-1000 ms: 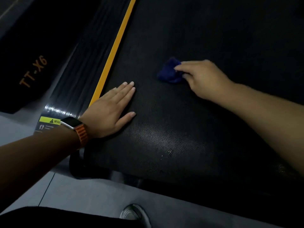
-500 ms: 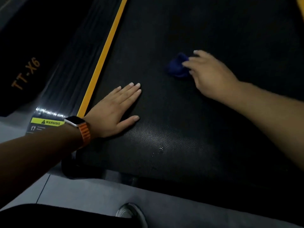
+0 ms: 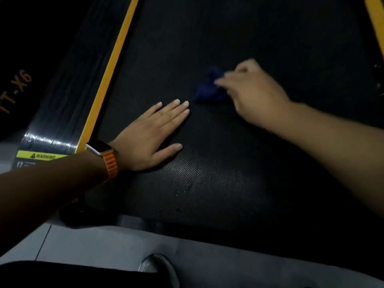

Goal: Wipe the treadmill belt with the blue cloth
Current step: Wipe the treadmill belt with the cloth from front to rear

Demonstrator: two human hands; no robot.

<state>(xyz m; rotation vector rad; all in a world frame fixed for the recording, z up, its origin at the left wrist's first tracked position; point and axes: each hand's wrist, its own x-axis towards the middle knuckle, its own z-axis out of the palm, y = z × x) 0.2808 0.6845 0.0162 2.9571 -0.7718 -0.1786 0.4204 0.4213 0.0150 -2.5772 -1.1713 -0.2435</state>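
The right hand (image 3: pixel 255 94) lies on the treadmill belt (image 3: pixel 228 183), its fingers over the right edge of the blue cloth (image 3: pixel 209 90). Motion blur hides whether they pinch the cloth or only press it. The cloth is bunched on the belt at the hand's 9 o'clock, around the middle of the belt's width.

Just beside the cloth, at its 7 o'clock, are the fingertips of the left hand (image 3: pixel 153 138). This hand is flat on the belt, palm down, with its four fingers straight and close together and the thumb spread out toward 3 o'clock. Its wrist has a watch (image 3: pixel 99 149) on an orange strap (image 3: pixel 111 165).

There is open belt from the cloth toward 12 o'clock and toward 3 o'clock. Toward 6 o'clock the belt runs on to its near end, and grey floor (image 3: pixel 207 256) lies beyond that. A yellow stripe (image 3: pixel 112 71) marks the belt's left edge. Outside it is a black ribbed side rail (image 3: pixel 68 86) with a yellow warning label (image 3: pixel 41 156) at its near end. A second yellow stripe (image 3: pixel 374 17) shows at 1 o'clock on the belt's right edge.

Count: two hands, one cloth, two stripes, one watch, one label and one shoe (image 3: pixel 158 267) on the floor at 6 o'clock.
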